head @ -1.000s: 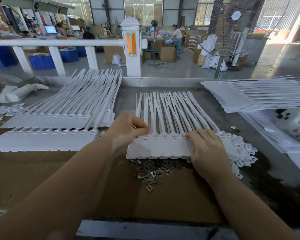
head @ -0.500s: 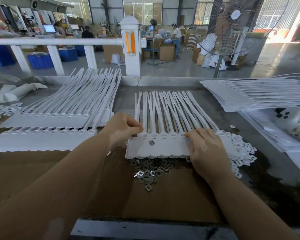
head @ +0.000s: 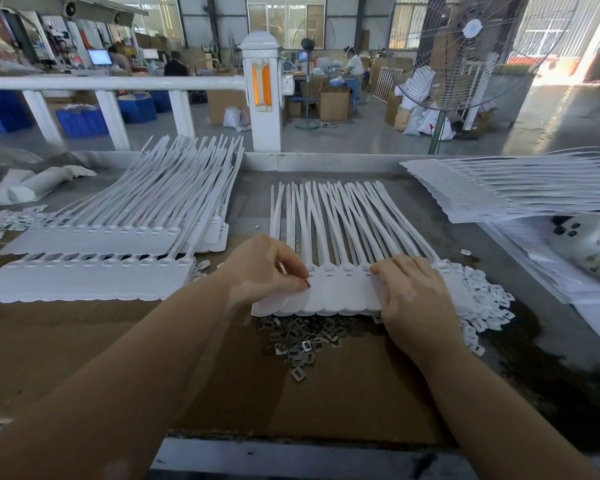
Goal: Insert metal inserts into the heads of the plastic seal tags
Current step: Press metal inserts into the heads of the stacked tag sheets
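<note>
A white strip of joined seal tags (head: 340, 292) lies in front of me, its long tails fanning away toward the back. My left hand (head: 264, 268) is at the strip's left part, fingers curled, pinching a small dark metal insert (head: 306, 283) against a tag head. My right hand (head: 413, 299) lies palm down on the strip's right part and presses it flat. A heap of loose metal inserts (head: 302, 337) sits on the brown cardboard (head: 153, 358) just below the strip.
Two more tag strips (head: 94, 275) lie stacked to the left. A further stack (head: 499, 192) is at the back right. Small white plastic caps (head: 482, 306) are piled right of my right hand. A white railing (head: 111, 83) and a standing fan (head: 465, 46) stand beyond the table.
My left hand has slid right along the tag heads and lowered its fingertips onto one. The loose insert that lay on the strip is no longer seen. My right hand has stayed put.
</note>
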Motion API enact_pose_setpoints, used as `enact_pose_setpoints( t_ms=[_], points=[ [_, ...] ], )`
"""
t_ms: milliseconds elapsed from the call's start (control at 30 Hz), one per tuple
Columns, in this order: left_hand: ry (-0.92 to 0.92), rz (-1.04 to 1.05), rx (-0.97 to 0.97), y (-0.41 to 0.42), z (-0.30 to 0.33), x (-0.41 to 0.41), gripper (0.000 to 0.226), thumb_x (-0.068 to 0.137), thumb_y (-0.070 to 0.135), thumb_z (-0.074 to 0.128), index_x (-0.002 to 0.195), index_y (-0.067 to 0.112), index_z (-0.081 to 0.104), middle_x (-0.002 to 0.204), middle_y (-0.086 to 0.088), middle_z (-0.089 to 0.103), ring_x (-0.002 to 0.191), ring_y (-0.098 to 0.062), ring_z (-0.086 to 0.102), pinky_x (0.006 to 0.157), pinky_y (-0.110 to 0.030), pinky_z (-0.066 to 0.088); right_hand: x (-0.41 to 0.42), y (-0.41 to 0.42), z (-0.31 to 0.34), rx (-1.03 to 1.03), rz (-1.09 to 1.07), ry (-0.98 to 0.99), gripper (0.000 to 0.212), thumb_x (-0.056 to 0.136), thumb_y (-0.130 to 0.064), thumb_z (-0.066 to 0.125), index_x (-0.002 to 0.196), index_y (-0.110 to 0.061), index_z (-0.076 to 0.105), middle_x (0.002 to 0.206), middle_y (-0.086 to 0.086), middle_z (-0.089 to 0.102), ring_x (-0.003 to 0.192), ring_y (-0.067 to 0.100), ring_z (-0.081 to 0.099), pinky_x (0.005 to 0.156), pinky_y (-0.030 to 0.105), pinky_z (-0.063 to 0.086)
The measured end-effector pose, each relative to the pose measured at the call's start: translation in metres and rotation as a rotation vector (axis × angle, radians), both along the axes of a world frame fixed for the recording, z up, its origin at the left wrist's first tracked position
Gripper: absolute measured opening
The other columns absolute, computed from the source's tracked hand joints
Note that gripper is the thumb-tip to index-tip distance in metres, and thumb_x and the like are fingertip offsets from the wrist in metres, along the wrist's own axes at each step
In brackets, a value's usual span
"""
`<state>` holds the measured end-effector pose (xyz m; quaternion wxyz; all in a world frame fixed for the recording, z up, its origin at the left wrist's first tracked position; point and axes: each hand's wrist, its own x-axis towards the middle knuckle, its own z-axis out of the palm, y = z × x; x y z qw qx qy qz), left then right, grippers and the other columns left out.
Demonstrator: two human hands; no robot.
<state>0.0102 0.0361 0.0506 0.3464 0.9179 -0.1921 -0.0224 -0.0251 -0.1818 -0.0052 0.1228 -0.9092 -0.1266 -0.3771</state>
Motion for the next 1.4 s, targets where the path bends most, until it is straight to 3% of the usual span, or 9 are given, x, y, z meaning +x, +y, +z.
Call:
enact_pose_setpoints(
  t_ms=[267,367,500,567,733,900,1100,1300,1400],
  points=[
    [-0.093,-0.002,0.175,-0.005,-0.002,0.0,0.007,0.078,0.029,0.073,0.085,0.027,0.075,0.078,0.019,0.058,0.076,-0.003,0.053,0.078,-0.026,0.043,0.001,-0.001,-0.001,0.004,0.0,0.015,0.019,0.074,0.006,0.065,0.091,-0.004,0.067,0.087,0.011,0.065,0.081,0.033,0.058,0.072,0.04,0.048],
    [-0.112,0.039,0.103,-0.008,-0.004,0.001,0.004,0.084,0.028,0.068,0.084,0.028,0.071,0.078,0.022,0.057,0.076,-0.002,0.053,0.074,-0.021,0.042,0.0,-0.001,-0.001,0.001,-0.002,0.013,0.022,0.075,0.003,0.054,0.092,-0.003,0.067,0.087,0.012,0.065,0.082,0.033,0.058,0.073,0.04,0.047],
    [-0.062,0.116,-0.079,-0.007,-0.004,0.003,0.004,0.087,0.019,0.065,0.085,0.02,0.069,0.078,0.01,0.065,0.077,-0.006,0.058,0.071,-0.015,0.044,-0.001,0.0,0.0,0.004,0.002,0.013,0.026,0.072,0.001,0.05,0.092,-0.004,0.067,0.087,0.011,0.065,0.081,0.033,0.058,0.072,0.04,0.047],
    [-0.041,0.135,-0.158,-0.004,-0.003,0.002,0.006,0.088,0.018,0.063,0.085,0.016,0.068,0.075,0.006,0.066,0.069,-0.002,0.056,0.064,-0.01,0.041,0.0,0.0,0.0,0.004,0.004,0.012,0.026,0.072,0.004,0.053,0.092,-0.004,0.067,0.087,0.012,0.066,0.082,0.033,0.058,0.072,0.04,0.048],
    [0.031,0.173,-0.28,-0.002,0.001,0.0,0.012,0.09,0.019,0.059,0.08,0.021,0.066,0.076,0.003,0.067,0.066,-0.01,0.052,0.066,-0.023,0.044,0.0,0.0,0.0,0.003,-0.006,0.023,0.025,0.071,0.009,0.066,0.092,-0.004,0.067,0.088,0.011,0.066,0.082,0.033,0.059,0.072,0.04,0.048],
    [0.067,0.23,-0.377,0.0,-0.002,0.001,0.007,0.088,0.02,0.063,0.085,0.017,0.069,0.074,0.003,0.067,0.06,-0.003,0.053,0.057,-0.01,0.044,0.0,0.0,0.0,-0.001,-0.003,0.029,0.029,0.067,0.011,0.066,0.092,-0.004,0.067,0.087,0.011,0.066,0.082,0.033,0.059,0.072,0.04,0.047],
    [0.102,0.299,-0.542,0.003,-0.001,0.004,0.006,0.084,0.012,0.067,0.085,0.007,0.071,0.072,-0.006,0.069,0.054,0.001,0.057,0.049,-0.009,0.042,-0.002,0.0,0.001,0.003,0.0,0.05,0.028,0.07,0.011,0.062,0.093,-0.003,0.067,0.089,0.012,0.066,0.084,0.033,0.059,0.074,0.041,0.048],
    [0.161,0.309,-0.545,0.005,-0.004,0.008,0.008,0.087,0.008,0.062,0.091,0.005,0.069,0.075,-0.006,0.069,0.061,-0.004,0.06,0.058,-0.014,0.047,-0.002,0.0,0.001,0.0,-0.005,0.043,0.027,0.069,0.01,0.064,0.093,-0.003,0.067,0.088,0.012,0.066,0.083,0.033,0.059,0.073,0.041,0.047],
    [0.125,0.291,-0.486,0.006,-0.004,0.008,0.007,0.087,0.006,0.062,0.089,0.004,0.068,0.069,-0.003,0.067,0.051,0.002,0.057,0.05,-0.008,0.043,-0.001,-0.001,0.001,-0.002,-0.004,0.049,0.028,0.068,0.01,0.065,0.093,-0.003,0.067,0.088,0.013,0.066,0.083,0.034,0.059,0.073,0.041,0.048]
  ],
)
